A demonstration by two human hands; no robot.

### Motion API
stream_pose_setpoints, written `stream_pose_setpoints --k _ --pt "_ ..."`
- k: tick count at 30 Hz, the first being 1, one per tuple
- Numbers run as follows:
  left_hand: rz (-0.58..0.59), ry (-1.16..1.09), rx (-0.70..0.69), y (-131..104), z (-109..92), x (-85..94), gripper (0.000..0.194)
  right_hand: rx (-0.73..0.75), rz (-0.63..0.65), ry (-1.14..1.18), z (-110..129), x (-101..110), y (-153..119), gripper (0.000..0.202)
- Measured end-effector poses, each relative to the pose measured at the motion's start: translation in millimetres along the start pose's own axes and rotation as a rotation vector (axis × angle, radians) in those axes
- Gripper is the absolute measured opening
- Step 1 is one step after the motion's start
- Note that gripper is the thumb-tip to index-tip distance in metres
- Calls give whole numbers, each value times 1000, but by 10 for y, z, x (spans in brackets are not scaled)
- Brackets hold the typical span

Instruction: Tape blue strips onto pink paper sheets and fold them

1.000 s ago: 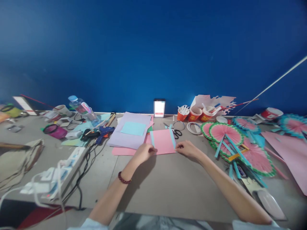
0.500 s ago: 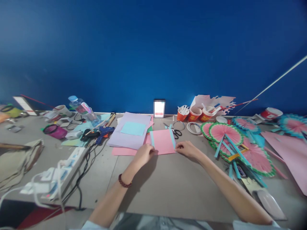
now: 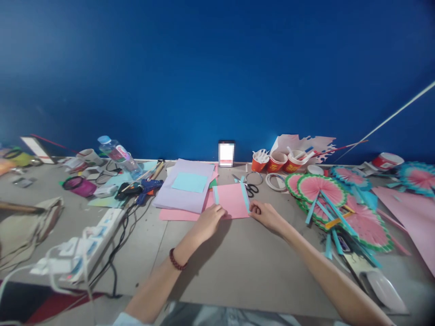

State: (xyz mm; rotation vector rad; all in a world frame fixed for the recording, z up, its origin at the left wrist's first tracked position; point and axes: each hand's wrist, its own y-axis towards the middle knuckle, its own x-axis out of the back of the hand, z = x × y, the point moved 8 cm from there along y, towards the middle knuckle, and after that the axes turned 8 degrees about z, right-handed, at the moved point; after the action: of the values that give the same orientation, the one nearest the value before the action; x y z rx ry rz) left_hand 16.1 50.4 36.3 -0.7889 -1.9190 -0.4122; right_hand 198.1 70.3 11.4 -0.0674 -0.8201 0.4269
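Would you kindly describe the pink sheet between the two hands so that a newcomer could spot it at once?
From the blue wall, drop to the lit screen at its foot. Below, on the grey table, the pink sheet lies between the left hand and the right hand. Unlike the pink paper under the purple sheet, it has a light blue strip along each side.

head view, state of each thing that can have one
pink sheet: flat, blue strips along both sides
left grip: at pink sheet's near edge
right grip: at pink sheet's near right corner
scissors: lying down, opening unclear
bottle: capped
phone: upright, screen lit
red cups: upright
pink-green fans: spread, overlapping
power strip: plugs in
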Motion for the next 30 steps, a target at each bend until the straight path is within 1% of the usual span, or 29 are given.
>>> stream_pose_setpoints --k 2,4,7,9,12,15,19,22,25,27,30 --pt "8 35 -30 -4 -65 -47 32 35 -57 -50 31 8 -15 5" --pt "5 84 -25 -7 -93 -82 28 71 -107 -93 57 10 -37 6" --pt "-19 143 -14 -5 -97 -93 13 117 -119 -105 68 -10 -74 10" --pt "-41 131 -25 5 -85 -80 9 151 -103 -103 71 -16 -102 14" --pt "-63 106 -56 29 -59 -66 15 192 -65 -85 63 -3 -135 14" --pt "-78 152 -74 48 -39 -81 21 203 -43 -96 48 16 -147 10" --pt "-110 213 -106 49 -41 -121 20 265 -51 -208 109 3 -164 10" --pt "-123 251 -134 46 -56 -139 20 316 -79 -329 165 -29 -202 17" --pt "-162 260 -126 46 -60 -85 22 368 -114 -412 211 -50 -257 25" --pt "-210 259 -118 41 -70 -6 23 397 -150 -438 243 -37 -288 27" --pt "-293 249 -127 20 -106 143 22 406 -230 -453 305 43 -315 28"
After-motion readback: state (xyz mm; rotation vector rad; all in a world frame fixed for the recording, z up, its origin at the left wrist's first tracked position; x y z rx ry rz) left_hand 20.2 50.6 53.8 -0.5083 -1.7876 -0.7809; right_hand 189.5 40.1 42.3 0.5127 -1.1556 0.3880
